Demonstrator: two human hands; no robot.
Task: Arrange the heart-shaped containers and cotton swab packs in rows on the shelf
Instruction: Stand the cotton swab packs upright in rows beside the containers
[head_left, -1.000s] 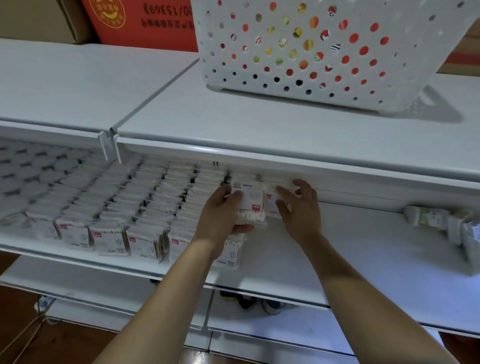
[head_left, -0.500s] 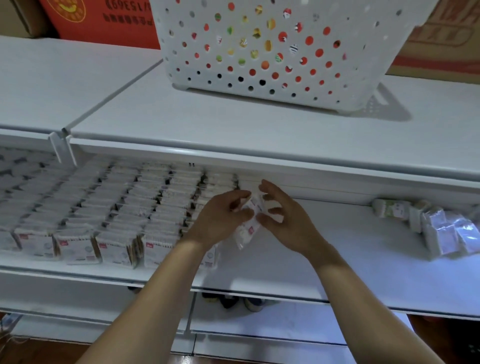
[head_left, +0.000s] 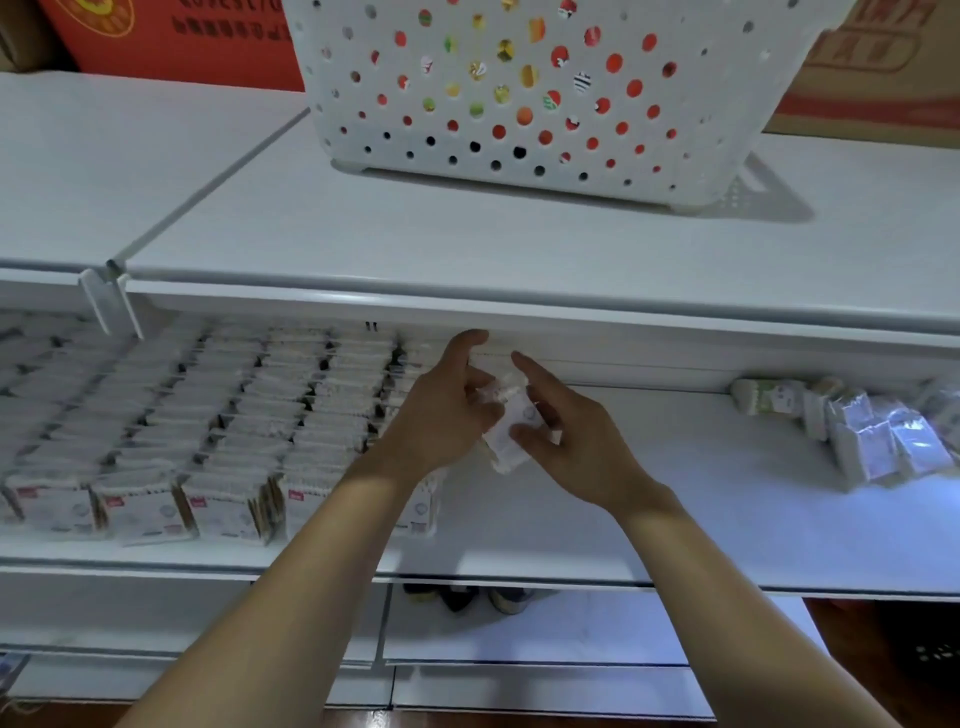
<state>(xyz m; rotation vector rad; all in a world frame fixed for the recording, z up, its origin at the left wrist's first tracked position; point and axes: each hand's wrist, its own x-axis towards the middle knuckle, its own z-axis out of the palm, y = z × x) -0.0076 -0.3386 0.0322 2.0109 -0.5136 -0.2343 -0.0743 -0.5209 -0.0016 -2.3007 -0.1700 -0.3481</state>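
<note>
two bare forearms reaching up from the lower edge. left hand (head_left: 441, 415) and right hand (head_left: 566, 441) meeting over the middle shelf (head_left: 675, 519), both closed on one cotton swab pack (head_left: 506, 431), tilted and held clear of the shelf surface; left fingers at its upper end, right thumb across its lower face. just left of the hands, rows of cotton swab packs (head_left: 208, 415) standing upright, front labels along the shelf edge. far right on the same shelf, loose packs (head_left: 857, 436) lying in a heap, blurred. above, upper shelf (head_left: 363, 234) carrying a white perforated basket (head_left: 519, 104), coloured contents visible through the holes. behind, red carton (head_left: 182, 41) and brown cardboard box (head_left: 883, 78).
</note>
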